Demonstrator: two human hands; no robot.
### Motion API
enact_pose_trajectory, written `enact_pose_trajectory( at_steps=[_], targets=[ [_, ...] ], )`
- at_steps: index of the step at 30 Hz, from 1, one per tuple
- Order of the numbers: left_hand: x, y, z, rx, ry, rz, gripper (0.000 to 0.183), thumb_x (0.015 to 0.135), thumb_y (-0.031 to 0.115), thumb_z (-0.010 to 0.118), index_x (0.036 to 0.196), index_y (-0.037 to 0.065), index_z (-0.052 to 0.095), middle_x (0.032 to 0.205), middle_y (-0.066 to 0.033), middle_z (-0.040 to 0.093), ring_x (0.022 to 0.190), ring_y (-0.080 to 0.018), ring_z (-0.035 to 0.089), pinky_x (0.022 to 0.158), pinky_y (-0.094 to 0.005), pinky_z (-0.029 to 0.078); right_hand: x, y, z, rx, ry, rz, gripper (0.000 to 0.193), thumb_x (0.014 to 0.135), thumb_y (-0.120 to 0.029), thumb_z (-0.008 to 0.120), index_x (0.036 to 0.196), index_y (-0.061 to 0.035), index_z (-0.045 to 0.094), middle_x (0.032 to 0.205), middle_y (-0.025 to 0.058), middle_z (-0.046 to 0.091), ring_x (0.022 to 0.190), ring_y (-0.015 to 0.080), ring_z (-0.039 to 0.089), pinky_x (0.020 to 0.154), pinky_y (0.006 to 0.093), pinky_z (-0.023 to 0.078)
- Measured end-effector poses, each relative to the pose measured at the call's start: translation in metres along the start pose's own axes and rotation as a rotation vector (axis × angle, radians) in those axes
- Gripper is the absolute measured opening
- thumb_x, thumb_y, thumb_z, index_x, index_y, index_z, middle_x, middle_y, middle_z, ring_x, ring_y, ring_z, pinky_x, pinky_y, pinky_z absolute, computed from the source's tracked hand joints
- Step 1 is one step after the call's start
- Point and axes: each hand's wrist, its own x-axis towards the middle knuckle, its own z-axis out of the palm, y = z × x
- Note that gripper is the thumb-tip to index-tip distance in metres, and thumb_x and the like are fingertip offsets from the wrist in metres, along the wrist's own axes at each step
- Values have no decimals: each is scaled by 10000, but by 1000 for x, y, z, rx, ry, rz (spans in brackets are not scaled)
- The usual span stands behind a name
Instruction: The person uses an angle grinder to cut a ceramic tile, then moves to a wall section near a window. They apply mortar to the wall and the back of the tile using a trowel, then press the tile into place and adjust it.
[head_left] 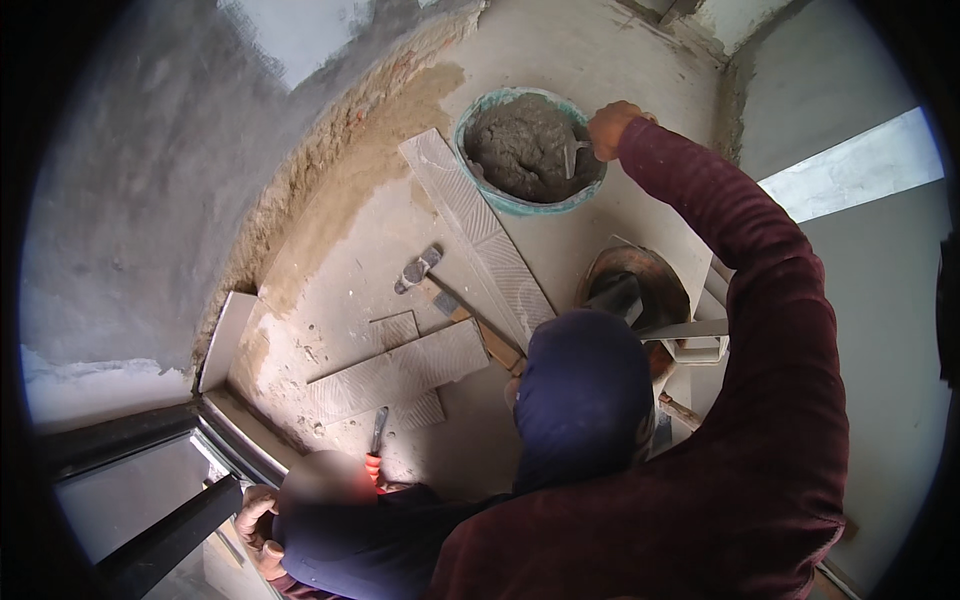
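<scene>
At the far side my right hand is closed around the handle of a trowel, its metal end in the wet grey mortar. The mortar fills much of a round green tub, and my right hand is at its right rim. At the lower left my left hand lies by my dark-clad left knee, fingers bent but apart, with nothing visible in them; a blurred patch covers part of that area. Nearby on the floor is a narrow-bladed tool with a red handle.
Ridged tile strips lie on the floor, with a longer one beside the tub. A hammer lies between them. Right of centre stands a dark-lined bucket. A rough-edged wall and black frame bound the left.
</scene>
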Motion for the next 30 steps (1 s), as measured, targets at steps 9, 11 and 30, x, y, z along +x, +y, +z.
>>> enact_pose_trajectory(
  at_steps=[9,11,30],
  targets=[
    [5,-9,4,-9,35,-15,571,900,491,648,1218,18,618,980,-107,533,938,-199,539,941,-394,477,-18,24,44,153,2,-44,324,772,-165,581,1016,-9,728,1063,192,711,1006,363,687,860,446,551],
    [11,-9,2,-12,33,-17,568,902,488,643,1214,14,619,973,-109,536,932,-200,540,937,-393,477,-20,26,46,204,-28,-33,326,782,-173,572,1018,-9,725,1058,199,710,1010,365,684,867,450,549],
    [20,-1,20,21,73,-2,544,925,466,603,1175,-17,624,912,-127,559,874,-212,551,899,-387,480,-32,6,49,271,133,-97,319,835,-271,627,1010,-13,697,1023,212,689,1044,370,650,903,464,520]
  ],
)
